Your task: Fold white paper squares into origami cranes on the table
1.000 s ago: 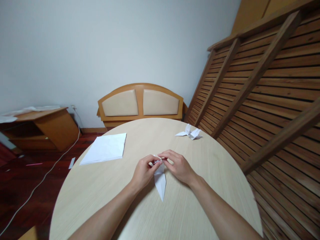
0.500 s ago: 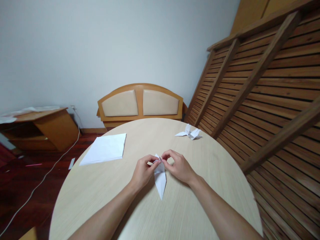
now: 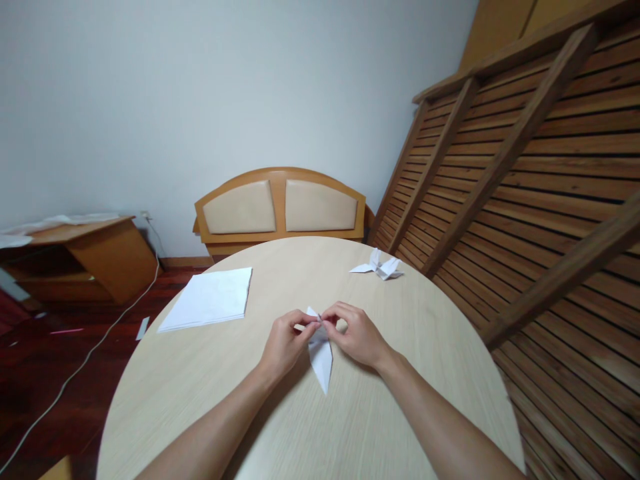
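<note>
Both hands pinch a folded white paper near its far end, over the middle of the round table. My left hand holds it from the left between thumb and forefinger. From the right, my right hand pinches the same end, its fingertips meeting those of the left. The paper is a long narrow diamond, its near point toward me. Fingers hide the fold between them. Farther off to the right, two white origami cranes, or one with spread wings, rest on the table; I cannot tell which.
A stack of white paper sheets lies at the table's left. Behind the table stands a wooden headboard with cream panels. A slatted wooden frame leans at the right. A white cable runs over the dark floor beside a low cabinet.
The folded paper's near point has swung slightly right and away from me. My hands keep pinching its far end, with the right fingers shifted a little.
</note>
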Tool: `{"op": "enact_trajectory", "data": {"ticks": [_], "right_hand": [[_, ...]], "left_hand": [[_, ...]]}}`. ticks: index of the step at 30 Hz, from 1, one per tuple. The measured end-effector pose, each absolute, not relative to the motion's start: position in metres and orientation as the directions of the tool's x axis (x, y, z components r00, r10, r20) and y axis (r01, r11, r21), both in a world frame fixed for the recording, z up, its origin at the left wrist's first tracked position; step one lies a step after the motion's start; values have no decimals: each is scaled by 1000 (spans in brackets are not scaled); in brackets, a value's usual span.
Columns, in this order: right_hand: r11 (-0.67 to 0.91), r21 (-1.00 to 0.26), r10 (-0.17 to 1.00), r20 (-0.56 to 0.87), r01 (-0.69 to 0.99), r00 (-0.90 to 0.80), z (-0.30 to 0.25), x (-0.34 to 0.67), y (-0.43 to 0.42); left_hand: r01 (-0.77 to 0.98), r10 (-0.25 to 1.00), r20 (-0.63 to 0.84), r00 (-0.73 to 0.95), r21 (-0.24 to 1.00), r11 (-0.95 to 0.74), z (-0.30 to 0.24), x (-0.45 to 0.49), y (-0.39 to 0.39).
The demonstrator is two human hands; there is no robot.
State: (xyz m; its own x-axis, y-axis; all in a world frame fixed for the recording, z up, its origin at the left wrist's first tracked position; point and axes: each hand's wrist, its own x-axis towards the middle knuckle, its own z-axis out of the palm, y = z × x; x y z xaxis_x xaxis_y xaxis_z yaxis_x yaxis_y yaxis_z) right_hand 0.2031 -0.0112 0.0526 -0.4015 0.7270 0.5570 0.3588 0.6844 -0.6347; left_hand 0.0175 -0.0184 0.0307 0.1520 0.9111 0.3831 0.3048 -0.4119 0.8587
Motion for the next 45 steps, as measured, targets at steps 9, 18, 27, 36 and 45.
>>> {"op": "enact_trajectory", "data": {"ticks": [9,18,27,36,45], "right_hand": [[605,-648,796,507,462,-332,53,199,-12],[487,-821,858,388,297,-335,50,200,-8],[515,-825,837,426,233,-343,46,203,-5],[616,-744,776,517,258,-361,47,207,-5],[631,-721,767,524,285,-370,49,206,-5]], "left_hand": [[512,852,472,226,687,-516,31,24,-27],[510,857,466,217,695,-507,33,23,-26],[486,874,447,190,731,-479,32,22,-24],[487,879,448,165,738,-468,34,22,-25],[483,881,438,178,741,-467,34,21,-25]]}}
